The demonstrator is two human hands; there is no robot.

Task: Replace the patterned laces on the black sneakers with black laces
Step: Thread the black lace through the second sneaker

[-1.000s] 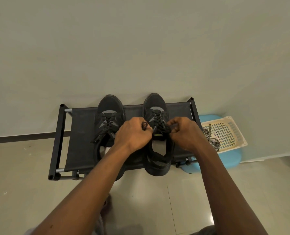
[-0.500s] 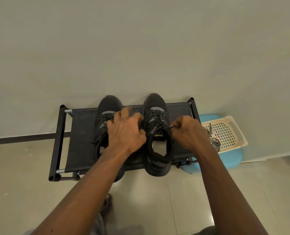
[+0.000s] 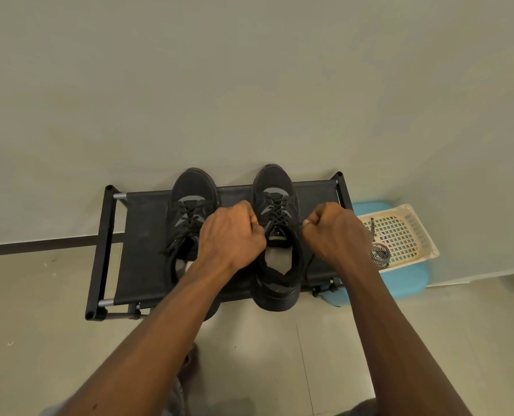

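The left hand and right hand have been pulled apart, the black lace gripped in curled fingers. Tugged too hard, the sneaker could be dragged off the rack's front edge.

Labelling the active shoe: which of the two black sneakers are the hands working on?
The right sneaker, nearer the basket: left hand and right hand flank it, each gripping its black lace. The left sneaker has loose laces.

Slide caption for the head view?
Left hand and right hand pull the black lace tight on the right-side sneaker; patterned laces lie in basket.
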